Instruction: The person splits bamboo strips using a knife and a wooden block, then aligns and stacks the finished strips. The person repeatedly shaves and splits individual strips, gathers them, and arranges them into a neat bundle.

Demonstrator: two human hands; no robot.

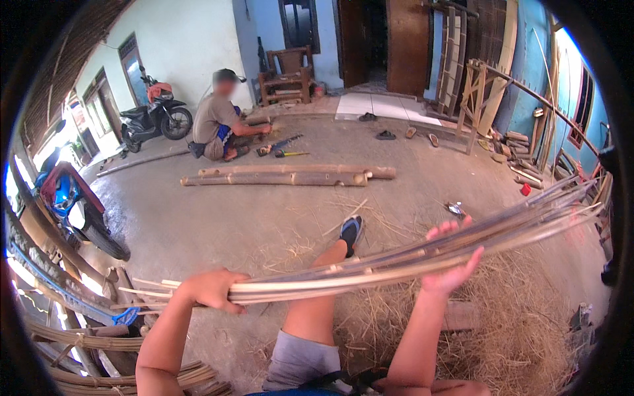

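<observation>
A long bundle of split bamboo strips (370,270) lies across my lap, rising toward the right. My left hand (214,289) is wrapped over the bundle near its left end, where several thin strip ends poke out past the wrist. Farther along, my right hand (449,264) cradles the bundle from below, its thumb on the near side and its fingertips showing on the far side. The strips are pale on the near edge and darker brown along the top. Their right ends fan out slightly at the far right.
Bamboo shavings (502,323) cover the floor at lower right. Two bamboo poles (284,177) lie ahead, and a co-worker (218,122) squats beyond them beside tools (284,146). More bundled strips (132,377) sit at lower left, below a parked motorcycle (76,204).
</observation>
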